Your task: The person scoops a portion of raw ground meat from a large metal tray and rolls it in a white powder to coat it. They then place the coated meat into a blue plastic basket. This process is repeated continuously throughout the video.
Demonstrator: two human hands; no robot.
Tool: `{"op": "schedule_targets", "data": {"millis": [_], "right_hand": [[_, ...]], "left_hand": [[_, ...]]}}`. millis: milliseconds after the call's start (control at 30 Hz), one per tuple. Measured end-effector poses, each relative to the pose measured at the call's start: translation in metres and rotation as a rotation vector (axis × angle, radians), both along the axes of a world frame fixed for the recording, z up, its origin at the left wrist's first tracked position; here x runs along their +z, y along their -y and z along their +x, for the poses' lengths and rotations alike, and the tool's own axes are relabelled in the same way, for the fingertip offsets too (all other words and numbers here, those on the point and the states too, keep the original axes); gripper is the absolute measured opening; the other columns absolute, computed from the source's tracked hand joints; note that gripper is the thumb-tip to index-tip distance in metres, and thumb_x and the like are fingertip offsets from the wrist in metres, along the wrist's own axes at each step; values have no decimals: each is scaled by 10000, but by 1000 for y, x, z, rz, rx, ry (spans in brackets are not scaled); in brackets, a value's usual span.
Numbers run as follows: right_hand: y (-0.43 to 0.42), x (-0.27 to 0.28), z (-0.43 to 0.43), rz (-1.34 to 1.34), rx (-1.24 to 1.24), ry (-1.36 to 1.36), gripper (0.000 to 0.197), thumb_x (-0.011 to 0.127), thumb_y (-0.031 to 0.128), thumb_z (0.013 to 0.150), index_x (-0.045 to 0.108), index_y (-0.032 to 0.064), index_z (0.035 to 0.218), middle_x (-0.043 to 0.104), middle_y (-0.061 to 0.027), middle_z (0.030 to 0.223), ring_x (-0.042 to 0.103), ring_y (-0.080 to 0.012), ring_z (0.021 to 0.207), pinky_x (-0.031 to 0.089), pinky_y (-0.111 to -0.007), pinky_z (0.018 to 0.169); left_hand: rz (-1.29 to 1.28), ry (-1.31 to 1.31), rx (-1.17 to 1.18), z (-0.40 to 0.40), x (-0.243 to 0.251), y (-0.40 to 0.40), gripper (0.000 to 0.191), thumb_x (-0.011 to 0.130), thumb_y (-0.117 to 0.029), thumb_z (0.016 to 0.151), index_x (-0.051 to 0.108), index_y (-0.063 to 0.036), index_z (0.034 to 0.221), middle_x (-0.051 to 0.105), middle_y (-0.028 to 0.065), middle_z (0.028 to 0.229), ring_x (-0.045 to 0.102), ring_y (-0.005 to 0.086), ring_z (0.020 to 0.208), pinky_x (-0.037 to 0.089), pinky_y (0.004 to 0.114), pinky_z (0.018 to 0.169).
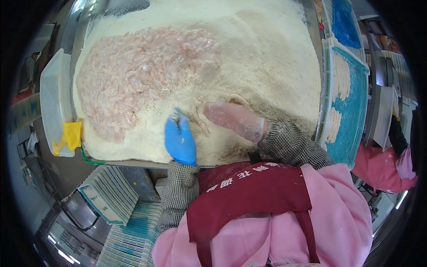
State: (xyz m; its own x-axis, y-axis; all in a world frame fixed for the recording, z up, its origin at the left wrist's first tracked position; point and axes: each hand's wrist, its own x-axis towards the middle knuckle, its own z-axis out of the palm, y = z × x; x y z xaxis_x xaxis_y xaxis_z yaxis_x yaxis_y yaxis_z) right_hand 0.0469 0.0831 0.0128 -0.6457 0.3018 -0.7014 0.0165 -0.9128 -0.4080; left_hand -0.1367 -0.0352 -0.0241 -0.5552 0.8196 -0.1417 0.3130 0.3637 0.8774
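Note:
Pale breading crumbs (267, 66) cover a large metal-edged table. On their left part lies a wide heap of raw, glossy pink meat pieces (146, 63). My left hand (181, 138), in a blue glove, is on or just over the crumbs below the heap; its fingertips are crumb-dusted, and whether it pinches anything is unclear. My right hand (233, 120), in a clear, crumb-dusted glove, is blurred and flat with fingers together over the crumbs. Between my hands lies a coated strip of meat (200, 121). Another coated piece (239, 99) lies just beyond my right hand.
At right, a teal-lined tray (347, 123) holds rows of coated pieces, with a blue-lined tray (345, 23) beyond. A translucent plastic bin (55, 96) with a yellow cloth (71, 135) stands left. Stacked trays (110, 197) stand lower left. A person in a red apron (380, 167) is far right.

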Motion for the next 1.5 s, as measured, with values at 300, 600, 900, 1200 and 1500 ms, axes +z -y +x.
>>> {"op": "schedule_targets", "data": {"millis": [300,600,900,1200,1500], "right_hand": [[33,30,-25,-44,-77,-337,520,475,421,1125,568,6,1424,619,-73,1417,579,-176,1256,471,-331,1096],[17,41,59,10,-315,-151,566,509,488,1087,559,44,1435,646,-66,1345,631,-202,1088,569,-345,917],[-163,143,342,798,-592,666,553,496,481,1090,569,65,1447,657,-73,1268,624,-175,1070,533,-332,914],[-217,31,505,576,-444,774,857,430,645,1078,279,41,1667,294,-222,1704,308,-313,1558,248,-397,1278],[-129,48,488,1037,104,998,449,444,290,1129,532,58,1503,590,-134,1486,562,-277,1343,420,-368,1159]], "left_hand": [[232,18,-43,60,42,-25,569,463,-261,1109,373,72,1562,375,250,1643,379,360,1513,257,454,1270],[49,-416,-351,106,69,-38,546,374,-315,1149,406,-2,1595,370,189,1689,287,349,1586,140,486,1292],[-155,-605,-461,90,29,36,623,590,-332,1069,432,-17,1583,436,198,1648,354,394,1549,164,557,1275],[-274,-746,-466,103,11,28,594,608,-320,1051,477,-20,1546,476,199,1616,405,387,1520,177,560,1275],[-277,-749,-479,90,11,33,661,670,-331,970,488,-10,1518,527,243,1526,460,427,1433,222,611,1242]]}}
